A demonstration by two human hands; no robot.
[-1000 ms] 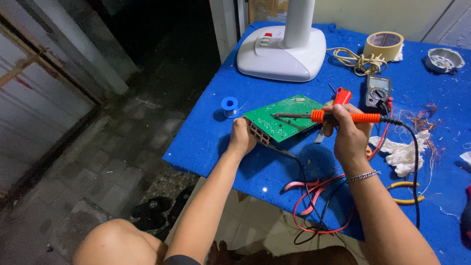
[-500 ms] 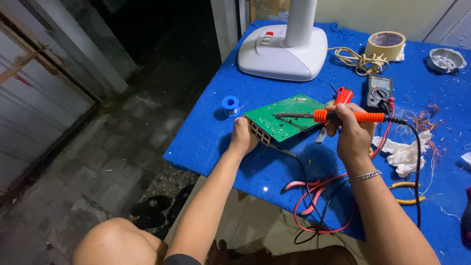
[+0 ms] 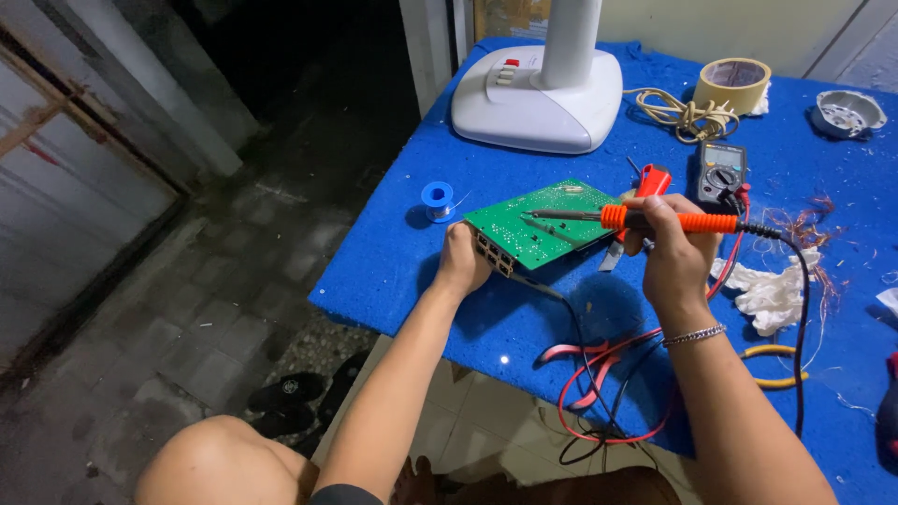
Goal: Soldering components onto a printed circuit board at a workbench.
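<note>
While our left hand [image 3: 461, 262] pinches the green circuit board [image 3: 543, 224] edge and right fingers [image 3: 666, 223] wrap the soldering iron [image 3: 655, 220] over it, we judge a slipping board could let the tip skid across neighbouring joints.

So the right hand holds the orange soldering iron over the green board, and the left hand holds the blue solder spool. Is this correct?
Not quite. In the head view the left hand grips the near edge of the green board, not the solder spool, which lies apart on the blue table. The right hand does hold the orange soldering iron over the board.
</note>
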